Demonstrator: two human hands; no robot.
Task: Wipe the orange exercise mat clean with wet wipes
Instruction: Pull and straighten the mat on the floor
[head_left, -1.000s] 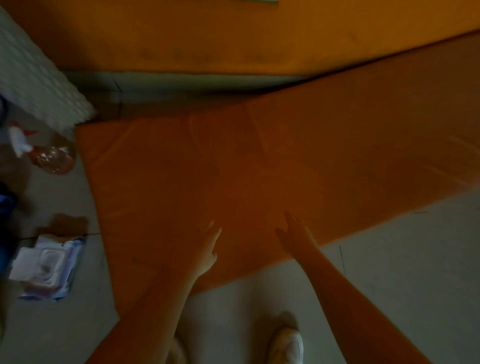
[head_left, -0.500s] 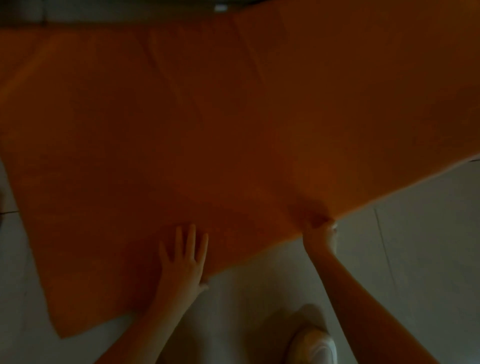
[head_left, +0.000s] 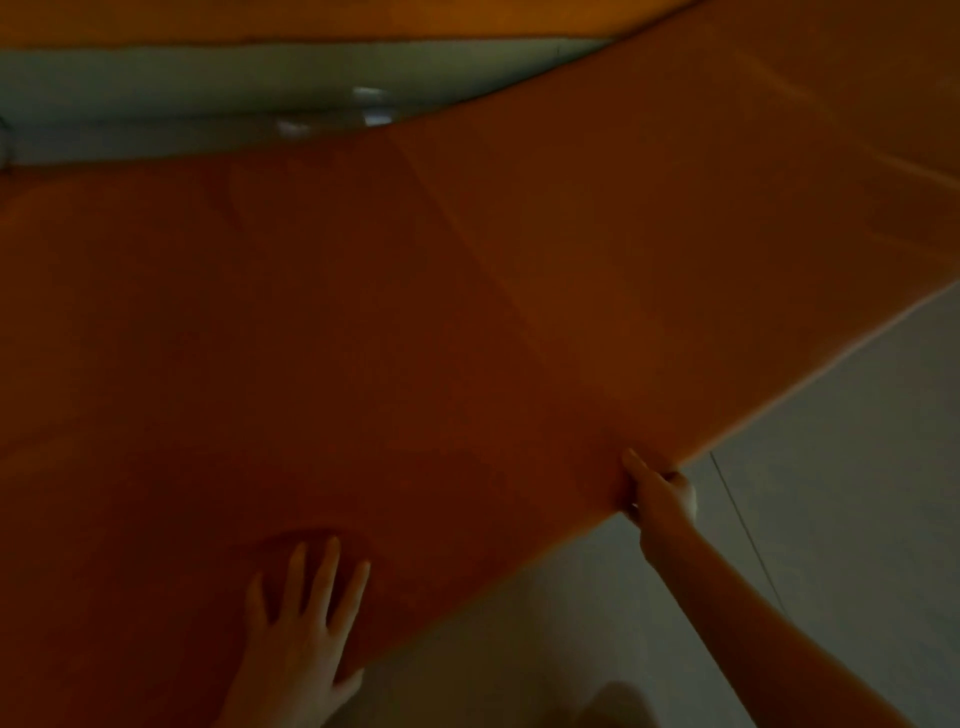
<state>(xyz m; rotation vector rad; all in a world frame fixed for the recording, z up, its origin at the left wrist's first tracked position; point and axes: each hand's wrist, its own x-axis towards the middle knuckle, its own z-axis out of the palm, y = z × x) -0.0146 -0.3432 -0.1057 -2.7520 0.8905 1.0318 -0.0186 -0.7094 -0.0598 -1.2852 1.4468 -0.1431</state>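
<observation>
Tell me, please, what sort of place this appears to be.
Likely an indoor room, perhaps a home or gym: an orange exercise mat lies spread over a smooth, pale tiled floor.

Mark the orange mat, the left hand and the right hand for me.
orange mat (head_left: 467, 312), head view, bare middle surface.
left hand (head_left: 302, 631), head view, back of hand.
right hand (head_left: 657, 491), head view, back of hand.

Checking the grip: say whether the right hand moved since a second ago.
Yes. The right hand went from over the orange mat back to its near edge, now pinching it.
</observation>
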